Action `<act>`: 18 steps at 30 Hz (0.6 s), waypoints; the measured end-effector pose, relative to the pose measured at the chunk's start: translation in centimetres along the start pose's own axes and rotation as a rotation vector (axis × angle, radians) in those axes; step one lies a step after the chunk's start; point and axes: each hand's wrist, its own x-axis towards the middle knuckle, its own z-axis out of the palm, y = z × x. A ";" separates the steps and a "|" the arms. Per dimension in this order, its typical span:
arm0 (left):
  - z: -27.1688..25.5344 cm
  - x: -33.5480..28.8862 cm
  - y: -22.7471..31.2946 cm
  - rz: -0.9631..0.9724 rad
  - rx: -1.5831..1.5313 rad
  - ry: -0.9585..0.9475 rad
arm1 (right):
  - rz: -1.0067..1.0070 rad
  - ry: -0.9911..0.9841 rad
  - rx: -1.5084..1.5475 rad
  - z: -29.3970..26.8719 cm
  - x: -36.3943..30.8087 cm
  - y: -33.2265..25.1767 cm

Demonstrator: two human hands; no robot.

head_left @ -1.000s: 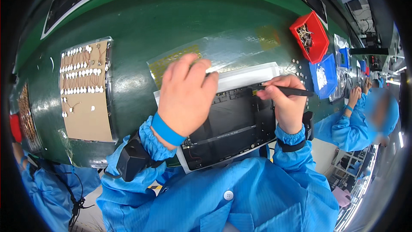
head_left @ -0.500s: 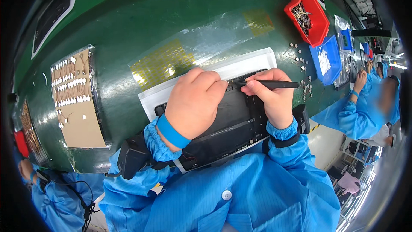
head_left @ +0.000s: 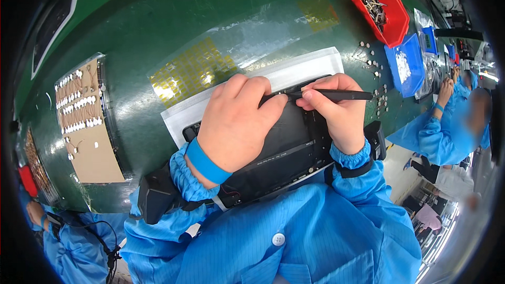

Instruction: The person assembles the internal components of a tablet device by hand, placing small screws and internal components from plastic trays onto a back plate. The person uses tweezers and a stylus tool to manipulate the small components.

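Note:
A flat black electronic device, its inside exposed (head_left: 284,150), lies in front of me on a white sheet (head_left: 310,66). Black tweezers (head_left: 344,95) are pinched between the thumb and fingers of my right hand (head_left: 342,110), pointing left over the device's far edge. My left hand (head_left: 231,121), with a blue band at the wrist, rests across the device's left part. Its fingers are curled and its thumb is stretched to the tweezers' tip. Whatever those fingers hold is hidden, and so is the spot under the tip.
Brown cardboard (head_left: 97,158) at the left bears rows of small white discs with brown wires. Beyond the device lies clear film with yellow tape pieces (head_left: 194,68). A red bin (head_left: 397,21) of small parts and a blue bin (head_left: 413,66) stand right, near loose discs (head_left: 381,102). Co-workers sit either side.
The left thumb has reached further right, to the tweezers' tip. The right hand still grips the tweezers. The whole view has shifted slightly.

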 end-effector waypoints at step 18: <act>0.1 0.1 0.4 -0.012 0.121 -0.022 | 0.000 0.028 -0.006 0.3 0.0 0.1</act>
